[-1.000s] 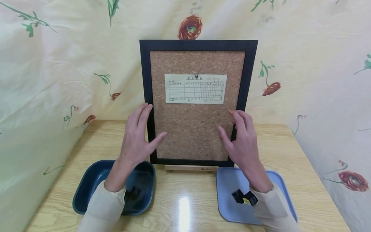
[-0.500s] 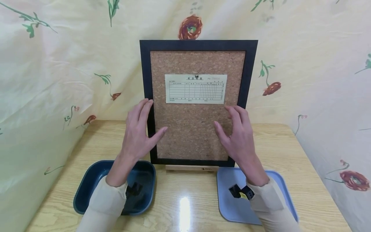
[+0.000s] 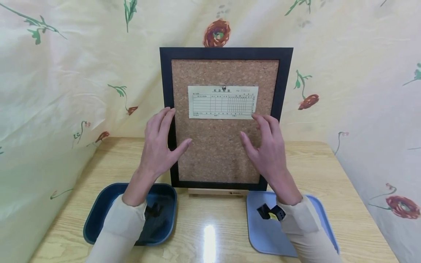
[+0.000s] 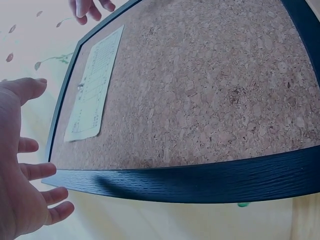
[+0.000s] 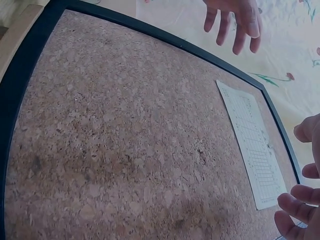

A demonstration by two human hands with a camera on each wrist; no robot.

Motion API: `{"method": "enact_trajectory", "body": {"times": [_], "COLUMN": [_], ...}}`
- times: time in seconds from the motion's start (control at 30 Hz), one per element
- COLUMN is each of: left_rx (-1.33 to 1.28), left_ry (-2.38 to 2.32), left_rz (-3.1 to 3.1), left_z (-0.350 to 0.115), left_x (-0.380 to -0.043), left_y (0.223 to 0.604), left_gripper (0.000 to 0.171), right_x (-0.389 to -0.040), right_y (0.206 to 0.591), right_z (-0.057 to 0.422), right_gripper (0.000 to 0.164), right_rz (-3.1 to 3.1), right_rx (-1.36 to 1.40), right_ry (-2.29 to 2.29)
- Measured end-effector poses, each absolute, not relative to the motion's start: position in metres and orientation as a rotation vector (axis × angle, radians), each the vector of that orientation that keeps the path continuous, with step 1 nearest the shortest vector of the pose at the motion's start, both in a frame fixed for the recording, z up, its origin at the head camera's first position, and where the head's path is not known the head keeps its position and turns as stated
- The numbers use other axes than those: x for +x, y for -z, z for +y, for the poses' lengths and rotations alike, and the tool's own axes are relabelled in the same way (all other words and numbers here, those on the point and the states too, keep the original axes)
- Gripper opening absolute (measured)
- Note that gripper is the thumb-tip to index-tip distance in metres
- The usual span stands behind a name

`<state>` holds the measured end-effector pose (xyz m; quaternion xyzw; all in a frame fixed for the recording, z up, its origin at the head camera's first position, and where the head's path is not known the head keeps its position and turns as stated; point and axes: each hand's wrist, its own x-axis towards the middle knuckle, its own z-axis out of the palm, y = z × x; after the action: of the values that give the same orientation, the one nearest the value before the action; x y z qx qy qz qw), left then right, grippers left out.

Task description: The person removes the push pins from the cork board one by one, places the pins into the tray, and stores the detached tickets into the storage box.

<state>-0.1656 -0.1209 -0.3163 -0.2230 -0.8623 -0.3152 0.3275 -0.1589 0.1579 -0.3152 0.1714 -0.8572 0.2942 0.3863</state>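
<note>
A cork board (image 3: 217, 149) in a black frame stands upright at the middle of the table. On its upper part a printed paper form (image 3: 222, 106) hangs from a single metal pushpin (image 3: 224, 88). My left hand (image 3: 158, 142), fingers spread and holding nothing, is up by the frame's left side. My right hand (image 3: 269, 146) holds nothing either; in the head view its fingertips overlap the form's lower right corner. The right wrist view shows the right fingers (image 5: 290, 220) near the form's end; whether they touch it I cannot tell.
A dark blue tray (image 3: 88, 219) lies under my left forearm, and a light blue tray (image 3: 251, 233) under my right. Below the board is a wooden base (image 3: 213, 191). Floral cloth (image 3: 329, 54) hangs behind and at both sides.
Both hands have risen a little along the board, and the right has also moved left toward the form. The form, pushpin and board stay in place.
</note>
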Motion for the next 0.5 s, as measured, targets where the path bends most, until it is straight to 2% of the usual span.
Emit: {"method": "enact_trajectory", "body": {"times": [0.5], "left_rx": [-0.601], "left_ry": [0.830], "left_rz": [-2.236], "left_z": [-0.1152], "left_x": [-0.1751], "left_y": [0.3130], "left_gripper": [0.076], "right_x": [-0.1681], "right_y": [0.3111], "right_z": [0.1480], "right_gripper": [0.052], "right_rz": [-2.186], "right_rx": [0.467], "right_ry": [-0.759]}}
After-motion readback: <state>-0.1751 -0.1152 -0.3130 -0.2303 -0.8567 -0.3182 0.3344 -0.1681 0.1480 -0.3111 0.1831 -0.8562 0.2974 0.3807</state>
